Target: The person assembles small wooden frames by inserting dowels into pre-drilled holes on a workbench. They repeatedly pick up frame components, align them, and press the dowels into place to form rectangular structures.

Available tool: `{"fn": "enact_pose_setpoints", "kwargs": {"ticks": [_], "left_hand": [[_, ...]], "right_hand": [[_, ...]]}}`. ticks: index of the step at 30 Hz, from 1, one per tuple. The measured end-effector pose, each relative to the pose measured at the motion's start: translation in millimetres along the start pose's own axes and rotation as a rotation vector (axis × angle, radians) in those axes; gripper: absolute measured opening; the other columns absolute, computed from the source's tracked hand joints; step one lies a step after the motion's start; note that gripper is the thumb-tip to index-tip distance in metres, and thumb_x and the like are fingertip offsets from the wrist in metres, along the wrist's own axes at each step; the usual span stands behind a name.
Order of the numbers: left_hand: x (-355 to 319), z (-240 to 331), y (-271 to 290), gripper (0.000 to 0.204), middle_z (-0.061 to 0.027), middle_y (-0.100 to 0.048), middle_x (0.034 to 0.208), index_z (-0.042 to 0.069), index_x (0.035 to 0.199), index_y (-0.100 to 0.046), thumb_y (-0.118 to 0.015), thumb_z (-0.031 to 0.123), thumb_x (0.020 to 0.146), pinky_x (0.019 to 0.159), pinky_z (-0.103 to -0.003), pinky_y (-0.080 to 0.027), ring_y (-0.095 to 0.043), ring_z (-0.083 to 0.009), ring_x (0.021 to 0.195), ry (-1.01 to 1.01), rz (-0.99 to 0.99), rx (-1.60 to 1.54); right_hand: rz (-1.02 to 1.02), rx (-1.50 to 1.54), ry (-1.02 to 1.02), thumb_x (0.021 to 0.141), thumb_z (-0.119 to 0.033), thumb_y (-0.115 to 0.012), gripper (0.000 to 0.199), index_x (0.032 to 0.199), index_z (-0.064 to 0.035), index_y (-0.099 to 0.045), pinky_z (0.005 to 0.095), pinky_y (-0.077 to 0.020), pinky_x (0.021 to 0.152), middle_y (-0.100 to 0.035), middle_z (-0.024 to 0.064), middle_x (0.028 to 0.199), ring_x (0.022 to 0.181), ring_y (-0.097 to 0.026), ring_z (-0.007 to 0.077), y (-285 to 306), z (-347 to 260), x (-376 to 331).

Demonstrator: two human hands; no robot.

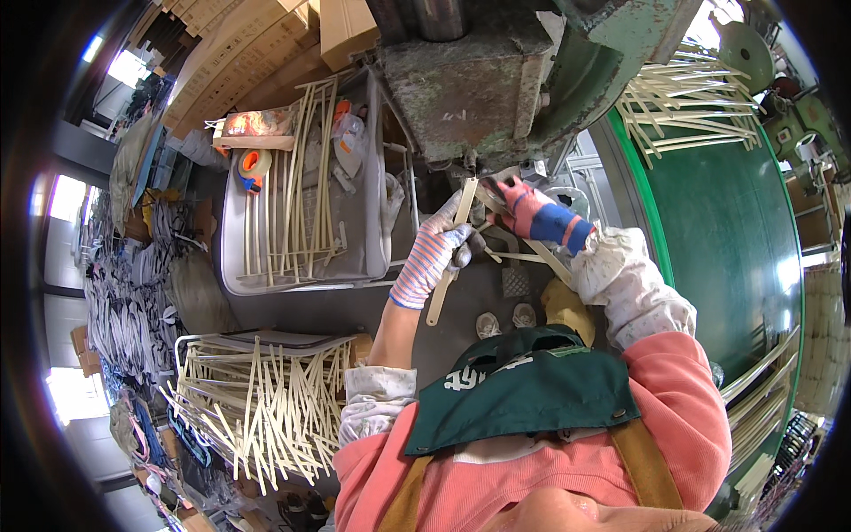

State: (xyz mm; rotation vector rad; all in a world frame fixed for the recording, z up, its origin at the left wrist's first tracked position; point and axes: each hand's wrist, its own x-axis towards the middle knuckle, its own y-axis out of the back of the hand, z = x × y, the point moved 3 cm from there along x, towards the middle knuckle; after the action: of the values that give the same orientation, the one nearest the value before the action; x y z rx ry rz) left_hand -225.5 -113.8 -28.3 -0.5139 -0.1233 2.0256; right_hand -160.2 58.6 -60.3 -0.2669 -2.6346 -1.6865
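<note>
My left hand (430, 257), in a striped knit glove with dark fingertips, is closed around a flat cream strip (464, 204). The strip slants, its upper end at the underside of the worn green machine (461, 102) and its lower end, with a small hole, pointing toward me. My right hand (536, 213), in a pink and blue glove, is beside the machine's lower edge. Its fingers are closed on a second cream strip (551, 262), which runs down below the hand toward my sleeve. Part of that grip is hidden.
Left of the machine stands a grey tub (306, 222) holding strips, a tape roll (255, 163) and plastic bags. A rack piled with strips (257, 399) is at lower left. On the right, a green-topped table (727, 222) carries more strips. Cardboard boxes (239, 66) stand behind.
</note>
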Motion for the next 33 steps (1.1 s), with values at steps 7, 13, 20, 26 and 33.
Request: {"fn": "enact_pose_setpoints", "kwargs": {"ticks": [7,13,20,26,33], "left_hand": [[5.2,2.3,0.7,0.065,0.0004,-0.058,0.071,0.02,0.144,-0.026,-0.044,-0.003,0.086,0.041,-0.02,-0.038,-0.044,-0.0057,0.044,0.03,-0.002,0.006],[4.7,2.4,9.0,0.066,-0.0041,-0.061,0.072,0.022,0.146,-0.02,-0.044,0.001,0.088,0.038,-0.016,-0.029,-0.043,-0.0028,0.045,0.079,-0.074,0.143],[4.9,2.7,10.1,0.067,-0.0033,-0.059,0.069,0.023,0.146,-0.019,-0.044,0.002,0.088,0.038,-0.018,-0.029,-0.041,-0.0053,0.043,0.05,-0.145,0.098],[-26.7,-23.5,38.7,0.034,-0.0044,-0.062,0.075,0.001,0.114,-0.054,-0.061,0.022,0.088,0.046,-0.024,-0.047,-0.058,-0.0108,0.054,0.187,0.13,0.089],[-24.7,-18.2,60.8,0.018,-0.0014,-0.058,0.059,0.003,0.081,-0.059,-0.057,0.018,0.09,0.039,-0.018,-0.039,-0.048,-0.0062,0.041,0.067,0.102,0.118]], "right_hand": [[-0.212,0.106,-0.21,0.078,-0.017,-0.057,0.061,0.132,-0.0009,-0.033,0.0431,-0.0497,0.07,-0.063,0.0203,0.087,0.082,-0.062,0.0367,-4.2,-11.6,-11.5],[-0.411,0.171,-0.237,0.073,-0.009,-0.059,0.062,0.128,0.0054,-0.035,0.0394,-0.052,0.06,-0.064,0.0202,0.077,0.07,-0.066,0.0313,5.8,-17.1,-7.3],[-0.379,-0.114,-0.126,0.07,-0.013,-0.058,0.071,0.135,0.0018,-0.032,0.0415,-0.0523,0.067,-0.065,0.0202,0.078,0.076,-0.065,0.0346,2.2,-24.1,-5.4],[0.209,0.409,-0.093,0.084,-0.005,-0.051,0.04,0.124,-0.0091,-0.046,0.0346,-0.05,0.044,-0.065,0.0137,0.07,0.048,-0.062,0.024,14.1,-18.5,-43.8],[-0.082,1.025,-0.559,0.09,-0.01,-0.05,0.013,0.091,-0.0032,-0.06,0.022,-0.0364,0.037,-0.061,0.0052,0.058,0.04,-0.05,0.0076,0.0,5.3,-77.9]]}}
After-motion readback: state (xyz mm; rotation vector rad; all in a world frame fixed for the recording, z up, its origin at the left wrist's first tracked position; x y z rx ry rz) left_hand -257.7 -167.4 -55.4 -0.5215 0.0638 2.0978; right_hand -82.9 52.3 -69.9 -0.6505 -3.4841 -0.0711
